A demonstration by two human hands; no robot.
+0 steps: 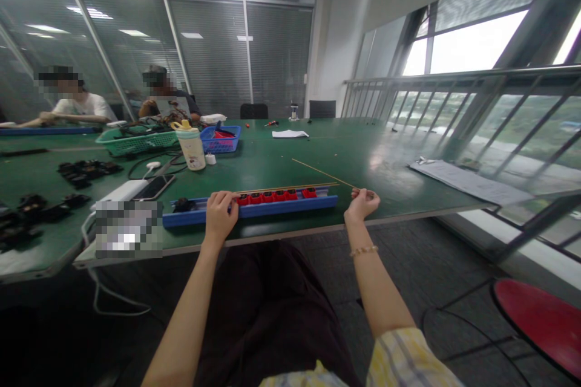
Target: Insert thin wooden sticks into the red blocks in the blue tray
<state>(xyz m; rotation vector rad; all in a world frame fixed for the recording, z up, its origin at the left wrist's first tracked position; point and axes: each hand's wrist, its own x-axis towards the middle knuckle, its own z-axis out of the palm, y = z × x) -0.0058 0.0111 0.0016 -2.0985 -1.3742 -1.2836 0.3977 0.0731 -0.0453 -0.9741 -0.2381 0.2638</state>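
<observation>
A long blue channel-shaped tray [272, 210] lies along the table's near edge. Inside it sit several small red blocks with black tops [267, 197] in a row, one standing apart on the right, and a black part [184, 205] at the left end. My left hand [221, 216] is closed over the tray, left of the red blocks; its fingertips are partly hidden. My right hand [361, 205], just beyond the tray's right end, pinches one end of a thin yellowish stick [320, 173] that slants up and left. Another thin stick [295, 186] runs along the tray's far side.
Black parts [86, 170] are heaped at left. A phone [155, 187], a cream tumbler [192, 150], a green basket [136, 142] and a blue basket [222, 139] stand beyond. Papers [467, 180] lie at right. Two people sit across the table; a red stool [540, 320] is lower right.
</observation>
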